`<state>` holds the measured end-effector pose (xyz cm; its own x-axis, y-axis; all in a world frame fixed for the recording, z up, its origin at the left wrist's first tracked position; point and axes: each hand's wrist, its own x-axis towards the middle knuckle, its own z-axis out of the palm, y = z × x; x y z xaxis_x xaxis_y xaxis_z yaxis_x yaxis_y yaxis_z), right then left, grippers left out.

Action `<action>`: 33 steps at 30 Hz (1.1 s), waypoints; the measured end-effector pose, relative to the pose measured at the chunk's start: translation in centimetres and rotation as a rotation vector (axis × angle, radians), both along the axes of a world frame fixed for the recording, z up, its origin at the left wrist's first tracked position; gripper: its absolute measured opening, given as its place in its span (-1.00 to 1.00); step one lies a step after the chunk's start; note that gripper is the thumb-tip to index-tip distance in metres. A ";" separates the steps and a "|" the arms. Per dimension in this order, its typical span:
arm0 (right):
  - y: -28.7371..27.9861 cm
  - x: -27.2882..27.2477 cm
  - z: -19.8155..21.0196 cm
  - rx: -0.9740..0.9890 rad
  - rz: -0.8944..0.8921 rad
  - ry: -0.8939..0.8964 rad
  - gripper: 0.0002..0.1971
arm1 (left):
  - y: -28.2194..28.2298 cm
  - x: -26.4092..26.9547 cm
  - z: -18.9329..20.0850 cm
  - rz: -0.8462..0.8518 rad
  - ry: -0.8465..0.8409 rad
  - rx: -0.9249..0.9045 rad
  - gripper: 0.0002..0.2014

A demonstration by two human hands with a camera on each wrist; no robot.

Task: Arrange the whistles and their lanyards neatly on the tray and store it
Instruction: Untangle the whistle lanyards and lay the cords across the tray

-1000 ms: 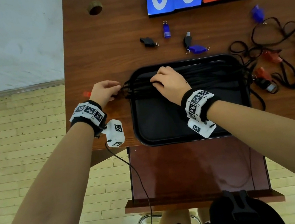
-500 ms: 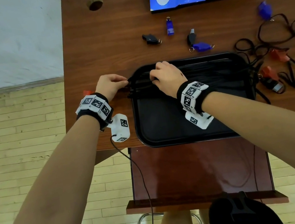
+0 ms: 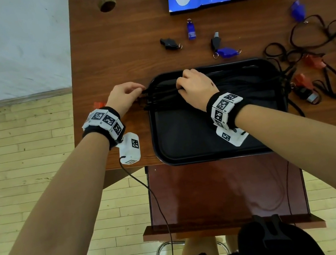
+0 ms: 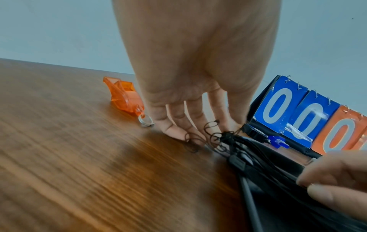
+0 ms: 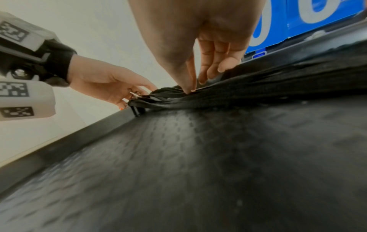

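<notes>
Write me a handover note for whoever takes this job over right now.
Left hand: pinches the loop ends of the bundled black lanyards at the left rim of the black plastic tray.
Right hand: pinches the same bundle, over the tray.
Done: one lanyard bundle laid across the tray's far half.
Left: tangled black lanyards with red whistles right of the tray; blue and black whistles loose behind it; orange translucent whistle by the left hand. Tray not yet stored.
</notes>
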<state>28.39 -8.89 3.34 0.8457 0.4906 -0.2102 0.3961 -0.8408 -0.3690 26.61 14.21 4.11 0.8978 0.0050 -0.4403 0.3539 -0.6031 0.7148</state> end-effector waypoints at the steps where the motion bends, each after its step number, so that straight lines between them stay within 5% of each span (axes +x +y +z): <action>1: 0.0 -0.2 0.1 0.031 -0.004 -0.019 -0.78 | -0.1 -0.1 0.1 -0.016 0.010 0.003 -0.80; 6: 0.6 -2.9 0.2 0.145 0.049 -0.138 -0.83 | -1.3 -0.6 -0.1 -0.056 0.045 0.063 -0.53; 15: -0.4 -5.1 -0.1 0.055 0.149 -0.132 -0.82 | -1.5 -0.5 -0.5 0.020 0.076 -0.028 -0.64; 22: -0.8 -4.2 -0.4 0.054 0.059 -0.130 -0.87 | -1.7 -0.7 0.1 0.015 0.058 0.016 -0.63; 27: -1.2 -4.8 -0.5 0.043 0.058 -0.147 -0.83 | -3.7 -1.7 1.1 -0.372 -0.429 0.502 -0.54; 30: -3.2 -5.5 -0.4 0.008 0.005 -0.205 -0.79 | -6.1 -2.4 0.7 -0.671 -0.361 0.623 -0.39; 33: -6.4 -6.1 -0.2 -0.118 -0.135 -0.226 -0.64 | -7.0 -2.8 -0.2 -0.754 -0.187 0.739 -0.35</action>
<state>22.29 -15.25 3.11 0.9335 0.3538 -0.0578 0.3388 -0.9233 -0.1808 23.80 7.23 3.90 0.8338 -0.3697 -0.4100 -0.3677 -0.9259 0.0872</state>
